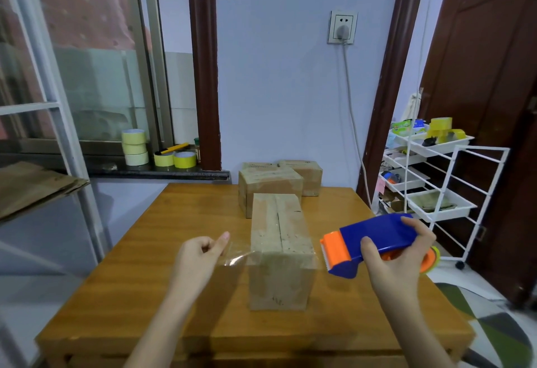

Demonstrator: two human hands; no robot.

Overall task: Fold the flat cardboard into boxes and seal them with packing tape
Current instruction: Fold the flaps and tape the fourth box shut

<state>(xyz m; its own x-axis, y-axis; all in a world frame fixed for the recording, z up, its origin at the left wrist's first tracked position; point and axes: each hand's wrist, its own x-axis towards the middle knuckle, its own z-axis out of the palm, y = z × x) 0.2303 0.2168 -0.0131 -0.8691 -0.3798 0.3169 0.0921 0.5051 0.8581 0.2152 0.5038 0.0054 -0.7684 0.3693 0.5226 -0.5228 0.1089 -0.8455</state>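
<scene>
A cardboard box (281,251) stands mid-bench (145,280), two sealed boxes (268,184) just behind it. The left hand (200,257) pinches a strip of clear tape (238,257) stretched to the box's near top edge. The right hand (398,257) has its grip wrapped round a blue-and-orange tape dispenser (372,239) beside the box. Tape rolls (135,146) sit on the windowsill; a white trolley (436,170) stands at right.

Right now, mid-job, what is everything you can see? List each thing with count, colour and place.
cardboard boxes: 3, brown, on the table, one near, two behind
table: 1, orange-brown wood, centre
tape strip: 1, clear, stretched from the near box to the left hand
tape dispenser: 1, blue and orange, in the right hand
tape rolls: 5, yellow, on the windowsill
wall socket: 1, white, plug in it
trolley: 1, white, right, carrying yellow tape
left hand: pinches the tape strip
right hand: grips the tape dispenser
</scene>
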